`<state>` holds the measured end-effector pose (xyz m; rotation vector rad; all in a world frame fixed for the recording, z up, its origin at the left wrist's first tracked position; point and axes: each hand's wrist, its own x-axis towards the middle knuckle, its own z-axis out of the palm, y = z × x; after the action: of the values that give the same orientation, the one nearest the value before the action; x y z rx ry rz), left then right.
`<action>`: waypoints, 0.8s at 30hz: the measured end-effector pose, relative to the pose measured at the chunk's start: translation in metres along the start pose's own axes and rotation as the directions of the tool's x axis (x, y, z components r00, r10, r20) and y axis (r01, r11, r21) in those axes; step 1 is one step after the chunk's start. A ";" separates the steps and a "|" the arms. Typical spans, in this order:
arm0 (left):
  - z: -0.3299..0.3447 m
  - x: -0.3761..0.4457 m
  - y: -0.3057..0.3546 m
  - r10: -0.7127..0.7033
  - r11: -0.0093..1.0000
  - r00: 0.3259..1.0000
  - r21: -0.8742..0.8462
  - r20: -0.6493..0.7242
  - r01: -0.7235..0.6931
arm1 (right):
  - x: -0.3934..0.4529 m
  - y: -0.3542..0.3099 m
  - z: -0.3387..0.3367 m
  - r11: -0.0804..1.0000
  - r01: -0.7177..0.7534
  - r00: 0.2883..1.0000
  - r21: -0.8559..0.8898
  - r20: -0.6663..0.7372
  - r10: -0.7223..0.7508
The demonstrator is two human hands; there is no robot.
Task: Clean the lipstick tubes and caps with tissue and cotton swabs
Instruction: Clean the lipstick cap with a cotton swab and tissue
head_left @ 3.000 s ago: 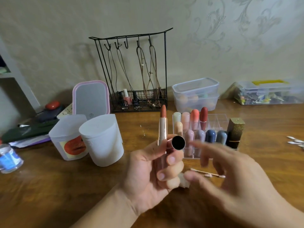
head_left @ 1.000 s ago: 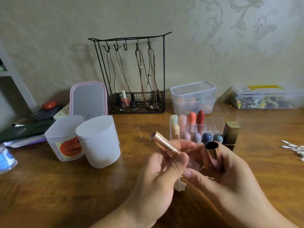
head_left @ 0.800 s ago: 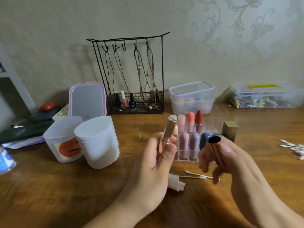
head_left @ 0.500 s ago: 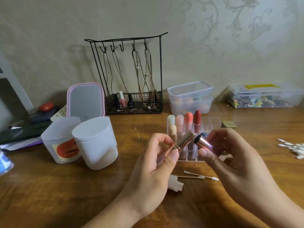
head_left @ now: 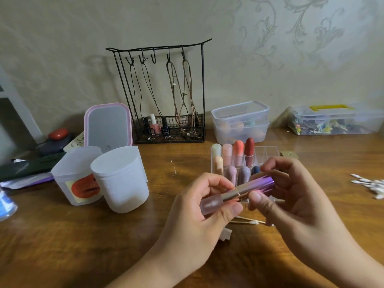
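Note:
I hold a lipstick tube (head_left: 212, 203) level over the table, its frosted pink base gripped in my left hand (head_left: 199, 217). My right hand (head_left: 291, 204) pinches the shiny purple-gold cap (head_left: 259, 184), which sits over the tube's end. Behind my hands stands a clear organizer (head_left: 268, 151) with several pastel lipsticks (head_left: 238, 149) upright in it. Used cotton swabs (head_left: 247, 222) and a folded tissue (head_left: 226, 234) lie on the table under my hands.
Two white tubs (head_left: 122, 179) stand at the left, a pink-framed mirror (head_left: 108, 125) and a black wire jewellery rack (head_left: 166, 96) behind them. Clear lidded boxes (head_left: 241, 121) sit at the back right. A pile of cotton swabs (head_left: 372, 185) lies at the right edge.
My right hand took the cap from my left hand, the bullet was retracted, and the cap has come onto the tube's end. The tube went from upright to level.

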<state>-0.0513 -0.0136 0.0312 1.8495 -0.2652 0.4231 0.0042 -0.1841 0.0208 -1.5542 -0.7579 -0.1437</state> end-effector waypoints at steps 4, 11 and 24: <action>0.002 -0.001 0.000 -0.021 0.999 1.000 -0.032 -0.005 0.021 | 0.001 -0.001 0.003 0.993 -0.024 0.999 0.116 -0.043 0.029; 0.001 -0.002 -0.008 -0.039 0.999 0.998 -0.023 0.046 0.040 | -0.001 0.001 0.009 0.979 -0.034 0.992 0.202 -0.115 0.058; -0.005 0.038 -0.029 -0.206 0.978 0.954 -0.075 -0.216 0.194 | 0.002 -0.004 0.000 0.995 0.070 0.985 -0.076 -0.150 -0.081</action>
<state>-0.0065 0.0010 0.0232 1.7390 0.0642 0.4730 0.0034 -0.1833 0.0253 -1.5616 -0.6969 -0.3451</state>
